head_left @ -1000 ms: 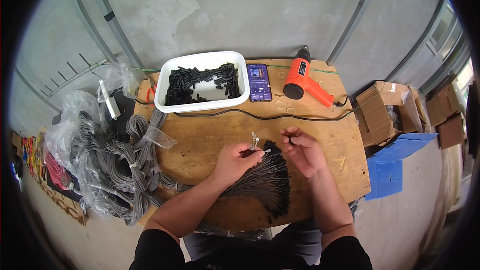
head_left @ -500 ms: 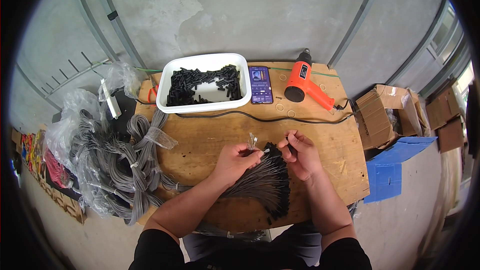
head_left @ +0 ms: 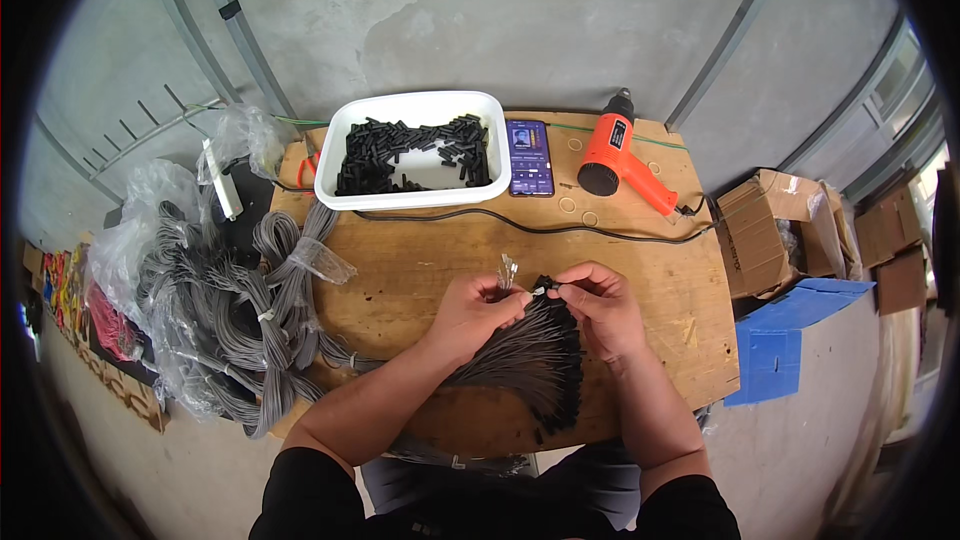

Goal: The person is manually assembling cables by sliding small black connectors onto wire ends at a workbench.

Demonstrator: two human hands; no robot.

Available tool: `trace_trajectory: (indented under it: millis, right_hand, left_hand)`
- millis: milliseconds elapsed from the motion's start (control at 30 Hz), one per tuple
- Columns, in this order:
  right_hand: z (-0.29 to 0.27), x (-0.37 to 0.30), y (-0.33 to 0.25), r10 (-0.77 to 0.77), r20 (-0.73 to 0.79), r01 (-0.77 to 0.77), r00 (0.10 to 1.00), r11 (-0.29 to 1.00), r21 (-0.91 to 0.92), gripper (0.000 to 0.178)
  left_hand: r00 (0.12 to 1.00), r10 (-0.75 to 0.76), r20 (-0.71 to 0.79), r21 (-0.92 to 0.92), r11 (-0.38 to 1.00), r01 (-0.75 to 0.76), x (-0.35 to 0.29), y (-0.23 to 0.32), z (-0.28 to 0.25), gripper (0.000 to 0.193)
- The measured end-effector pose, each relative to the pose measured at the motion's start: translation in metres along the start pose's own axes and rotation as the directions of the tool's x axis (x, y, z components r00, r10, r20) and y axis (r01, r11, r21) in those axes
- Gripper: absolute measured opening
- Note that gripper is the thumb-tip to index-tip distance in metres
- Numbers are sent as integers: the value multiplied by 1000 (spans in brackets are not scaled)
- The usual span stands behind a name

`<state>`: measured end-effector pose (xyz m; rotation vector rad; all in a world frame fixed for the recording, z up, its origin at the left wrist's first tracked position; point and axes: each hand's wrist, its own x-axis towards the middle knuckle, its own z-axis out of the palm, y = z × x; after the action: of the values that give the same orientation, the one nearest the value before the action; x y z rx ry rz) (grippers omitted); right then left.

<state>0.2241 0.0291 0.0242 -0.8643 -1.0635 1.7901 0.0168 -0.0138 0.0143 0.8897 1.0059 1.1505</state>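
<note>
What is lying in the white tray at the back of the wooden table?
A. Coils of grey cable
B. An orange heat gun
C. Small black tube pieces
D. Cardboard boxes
C: the white tray holds a scatter of small black tube pieces; the grey cable coils lie to its left and the orange heat gun to its right.

Bare wooden table [head_left: 420, 270] lies between the hands and the white tray [head_left: 420, 195], crossed by a black cord [head_left: 560, 231].
</note>
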Motion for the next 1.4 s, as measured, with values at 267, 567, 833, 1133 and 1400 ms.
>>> trace_trajectory:
  millis: [267, 567, 833, 1133, 1400]
  right_hand:
    - [7, -4, -1, -15, 11, 16, 1000, 996, -87, 14]
    - [9, -4, 3, -142, -32, 135, 989, 975, -175, 17]
    - [6, -3, 7, -182, -10, 174, 983, 958, -228, 13]
    - [5, -6, 2, -95, 9, 95, 995, 966, -242, 12]
    - [-1, -1, 4, -101, -43, 97, 994, 992, -82, 10]
  left_hand:
    - [1000, 13, 20, 13, 1000, -14, -1, -1, -1, 11]
    - [999, 19, 47, 18, 1000, -20, -1, -1, -1, 10]
    - [999, 7, 47, 26, 1000, -8, -3, 1, 1, 12]
    - [998, 24, 61, 38, 999, -27, -3, -1, 0, 12]
    - [994, 96, 55, 77, 992, -100, 0, -6, -2, 14]
